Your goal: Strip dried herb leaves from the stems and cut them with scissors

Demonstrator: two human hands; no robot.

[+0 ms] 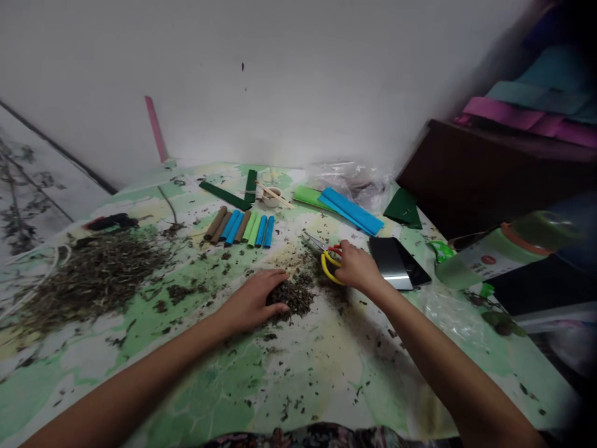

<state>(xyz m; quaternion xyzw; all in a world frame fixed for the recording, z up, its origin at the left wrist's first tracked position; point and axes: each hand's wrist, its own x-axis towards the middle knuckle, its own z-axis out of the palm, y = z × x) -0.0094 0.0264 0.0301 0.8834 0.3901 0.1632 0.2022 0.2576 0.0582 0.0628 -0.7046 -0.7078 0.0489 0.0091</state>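
My left hand [255, 300] rests on the table, its thumb and fingers apart around the left side of a small heap of dark chopped leaves [298, 295]. To the right of the heap, my right hand [357, 266] is closed on the handles of scissors [330, 264] with yellow and red grips. The metal blades point up and left, slightly apart. Behind the heap lies a row of brown, blue and green rolls [240, 228]. Blue strips [352, 211] overlap a light green strip [305, 195] farther back.
A large pile of dried leaves [97, 280] covers the table's left side. Dark green strips [225, 195] lie near a small cup [272, 196] with sticks. At right are a black and silver device [396, 264], clear plastic [454, 314] and a green bottle [494, 255].
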